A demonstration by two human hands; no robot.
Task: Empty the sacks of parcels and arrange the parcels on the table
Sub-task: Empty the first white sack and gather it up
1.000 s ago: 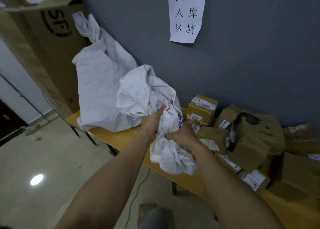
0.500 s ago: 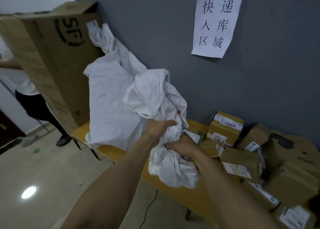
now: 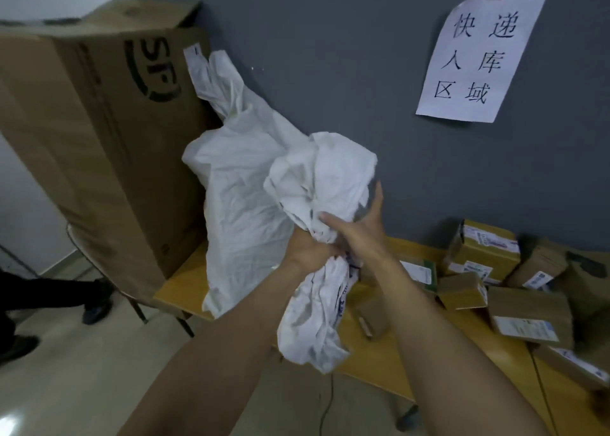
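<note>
Head camera view, looking down along two bare forearms towards a yellow wooden table (image 3: 373, 363) set against a grey wall (image 3: 330, 72). Both hands meet on a crumpled white woven sack (image 3: 313, 323), which is held in the air above the table's near edge. Its upper part billows up over the hands, and its lower end, with blue print on it, hangs down in front of that edge.

The left hand (image 3: 307, 247) is clenched round the bunched middle of the sack. The right hand (image 3: 359, 231) is spread, with its fingers straight up along the cloth's right side and its thumb laid across the cloth.

A second white sack (image 3: 237, 211) stands on the table's left part, leaning towards the wall behind the held one. Brown cardboard parcels (image 3: 528, 307) with white shipping labels lie in a loose heap across the table's right part, some tilted, some touching.

A tall brown cardboard box (image 3: 99, 138) with black lettering stands at the table's left end. A white paper sheet (image 3: 478, 56) bearing handwritten black characters is taped to the wall above the table's right part. Beyond the table's left end, another person's dark trouser legs and shoes (image 3: 49, 290) stand on the pale floor.
</note>
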